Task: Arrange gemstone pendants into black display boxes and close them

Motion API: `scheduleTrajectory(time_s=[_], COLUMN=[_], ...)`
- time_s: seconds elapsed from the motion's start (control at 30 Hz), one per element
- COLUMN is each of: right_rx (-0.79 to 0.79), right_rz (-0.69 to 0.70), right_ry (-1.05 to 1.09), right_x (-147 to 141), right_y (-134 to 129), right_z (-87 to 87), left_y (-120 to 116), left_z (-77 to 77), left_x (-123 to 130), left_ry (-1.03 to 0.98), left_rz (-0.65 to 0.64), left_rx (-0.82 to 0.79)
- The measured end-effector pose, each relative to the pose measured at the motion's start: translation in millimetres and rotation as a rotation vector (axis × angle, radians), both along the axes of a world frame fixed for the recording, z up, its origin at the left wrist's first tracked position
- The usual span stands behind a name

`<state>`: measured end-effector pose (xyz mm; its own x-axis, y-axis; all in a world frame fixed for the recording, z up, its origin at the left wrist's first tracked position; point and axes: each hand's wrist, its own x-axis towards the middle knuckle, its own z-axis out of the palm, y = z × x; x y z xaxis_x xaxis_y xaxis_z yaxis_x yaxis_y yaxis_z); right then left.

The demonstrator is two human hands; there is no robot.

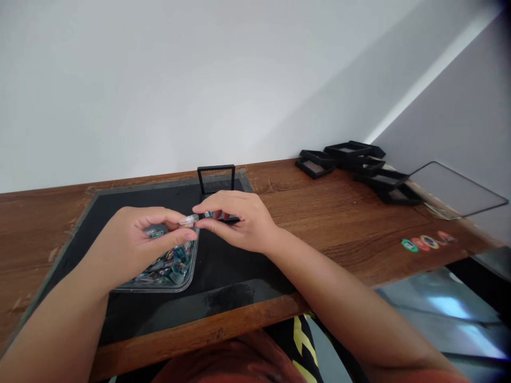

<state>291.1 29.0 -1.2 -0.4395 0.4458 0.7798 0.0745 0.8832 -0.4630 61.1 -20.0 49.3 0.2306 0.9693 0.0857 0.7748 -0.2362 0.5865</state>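
Clear tub of glossy pieces sits under the left hand, likely for easy reach. Above it, that hand and the right hand pinch a small clear piece, probably steadying it; beyond stands a black frame.

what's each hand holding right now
left hand: closed, pinching a small clear piece
right hand: fingertips at the piece's end, can't tell if gripping

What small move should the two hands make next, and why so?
Probably firm the left hand's pinch on the clear piece before the right hand lets go: it is small and up in the air, and only fingertips hold it.
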Motion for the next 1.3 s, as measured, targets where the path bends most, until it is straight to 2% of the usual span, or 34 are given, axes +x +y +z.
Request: scheduleTrajectory(time_s=[0.2,0.4,0.63,0.73,0.83,1.03,1.2,1.3], right_rx=[-0.049,-0.034,-0.164,-0.289,-0.481,-0.84,-1.116,-1.135], right_rz=[-0.01,-0.017,-0.032,-0.006,0.039,0.171,0.138,0.076], right_ry=[-0.119,-0.097,-0.017,0.059,0.113,0.257,0.134,0.051], right_x=[0.5,0.0,-1.1,-1.1,-1.8,-6.7,-8.7,-8.7], right_y=[0.5,-0.1,-5.4,-6.3,-3.6,5.0,7.9,9.9], right_z=[-0.3,0.1,4.5,6.5,5.6,0.7,2.7,3.9], left_y=[0.8,1.6,5.2,8.6,12.2,15.2,15.1,13.9], left_z=[-1.5,-4.3,-11.4,-12.3,-12.7,-16.0,-16.5,-14.4], left_x=[-0.1,-0.1,-7.9,-13.0,-18.8,-26.1,-24.8,-22.2], left_ry=[0.008,0.049,0.1,0.17,0.233,0.343,0.287,0.252], left_rz=[-0.032,-0.015,-0.017,0.002,0.014,-0.042,-0.031,-0.016], left_rx=[0.044,0.046,0.078,0.092,0.065,-0.011,0.056,0.108])
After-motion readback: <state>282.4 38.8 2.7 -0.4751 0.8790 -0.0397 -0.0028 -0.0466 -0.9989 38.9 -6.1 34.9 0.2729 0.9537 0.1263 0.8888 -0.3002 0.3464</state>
